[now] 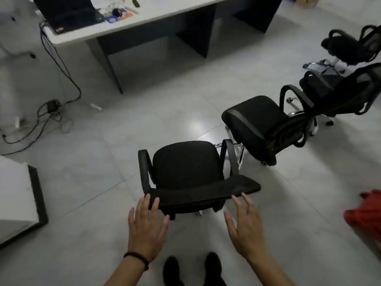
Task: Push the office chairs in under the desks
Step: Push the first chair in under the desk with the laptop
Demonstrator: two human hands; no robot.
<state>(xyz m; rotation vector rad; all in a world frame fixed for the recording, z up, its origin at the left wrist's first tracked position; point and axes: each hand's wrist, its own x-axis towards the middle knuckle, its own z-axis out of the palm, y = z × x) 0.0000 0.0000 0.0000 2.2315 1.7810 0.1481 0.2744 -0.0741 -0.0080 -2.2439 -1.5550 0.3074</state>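
Observation:
A black office chair [186, 164] stands on the tiled floor right in front of me, its backrest top edge toward me and its seat facing the white desk [165, 15] at the far side. My left hand [145, 228] is spread open, fingertips at the left end of the backrest. My right hand [245, 226] is also spread open, fingertips just short of the backrest's right end. Neither hand grips anything. A second black chair [259, 124] stands to the right, a third [340, 89] behind it, and one more chair [350, 46] at the far right.
A laptop [68, 11] and small items lie on the desk. Cables and a power adapter [53, 105] trail over the floor at left. Another white desk corner [18, 199] juts in at lower left. Something red [367, 213] shows at the right edge. My shoes [191, 269] are below.

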